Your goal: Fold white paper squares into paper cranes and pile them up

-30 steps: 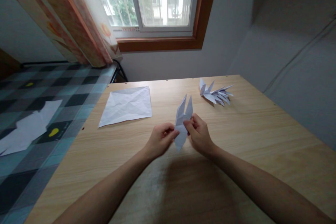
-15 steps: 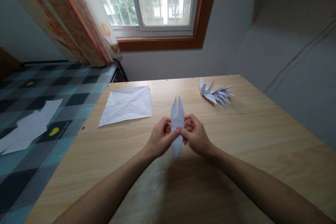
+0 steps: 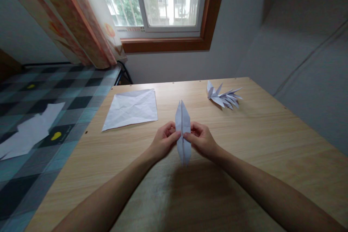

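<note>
Between my two hands, above the wooden table, is a narrow piece of folded white paper (image 3: 183,152), pointed at its far and near ends. A lengthwise slit or crease runs down its middle. My left hand (image 3: 165,139) pinches its left edge, thumb on top and fingers curled behind. On the opposite edge my right hand (image 3: 202,139) grips it the same way, its thumb close to the middle line. The paper hides some of the fingertips.
A creased white sheet (image 3: 133,109) lies flat at the table's back left. Several pointed folded paper pieces (image 3: 224,97) sit clustered at the back right. Beside the table (image 3: 272,145), a bed with a checked cover (image 3: 19,185) holds white paper scraps (image 3: 32,130).
The face of the folded paper toward me now shows a full-length middle line, and its far tips stand closer together. My thumbs have moved slightly apart.
</note>
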A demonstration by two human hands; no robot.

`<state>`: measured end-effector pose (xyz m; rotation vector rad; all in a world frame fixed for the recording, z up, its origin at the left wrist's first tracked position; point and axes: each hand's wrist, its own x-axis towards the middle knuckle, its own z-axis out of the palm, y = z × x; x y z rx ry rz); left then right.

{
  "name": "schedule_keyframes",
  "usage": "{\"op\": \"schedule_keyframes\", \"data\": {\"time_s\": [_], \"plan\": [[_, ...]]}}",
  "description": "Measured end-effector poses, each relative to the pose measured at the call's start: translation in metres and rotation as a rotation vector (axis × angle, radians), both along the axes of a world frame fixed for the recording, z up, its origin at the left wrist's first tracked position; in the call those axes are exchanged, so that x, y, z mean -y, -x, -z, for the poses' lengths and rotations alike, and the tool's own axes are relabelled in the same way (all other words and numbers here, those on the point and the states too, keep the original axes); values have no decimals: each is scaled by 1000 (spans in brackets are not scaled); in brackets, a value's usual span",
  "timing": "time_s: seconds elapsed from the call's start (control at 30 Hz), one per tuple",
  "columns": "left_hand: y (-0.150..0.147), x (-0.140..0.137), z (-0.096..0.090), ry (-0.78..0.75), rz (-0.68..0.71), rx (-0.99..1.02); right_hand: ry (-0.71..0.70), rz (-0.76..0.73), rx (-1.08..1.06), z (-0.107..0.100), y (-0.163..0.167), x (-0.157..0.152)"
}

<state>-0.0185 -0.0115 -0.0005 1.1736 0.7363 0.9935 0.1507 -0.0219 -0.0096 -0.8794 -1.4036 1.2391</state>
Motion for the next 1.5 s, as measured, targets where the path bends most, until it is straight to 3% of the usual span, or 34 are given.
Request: {"op": "schedule_keyframes", "data": {"time_s": [0.17, 0.43, 0.67, 0.97, 1.1, 1.23, 1.33, 1.5], "plan": [[0, -3, 7, -11, -77, -4, 41, 139, 40, 2, 2, 2], [0, -3, 6, 7, -45, 27, 35, -76, 56, 1, 5, 6], [-1, -2, 0, 55, -30, 76, 60, -136, 50, 0, 5, 7], [-6, 0, 4, -21, -204, -7, 66, 27, 38, 0, -1, 1], [-4, 2, 2, -147, -299, -109, 110, 60, -24, 1, -2, -1], [-1, 1, -2, -285, -245, -289, 98, 42, -113, 1, -2, -1], [0, -1, -4, -304, -211, -371, 34, 26, -70, 1, -4, 2], [0, -4, 1, -297, -230, -395, -187, 57, 263, -1, -9, 3]]}}
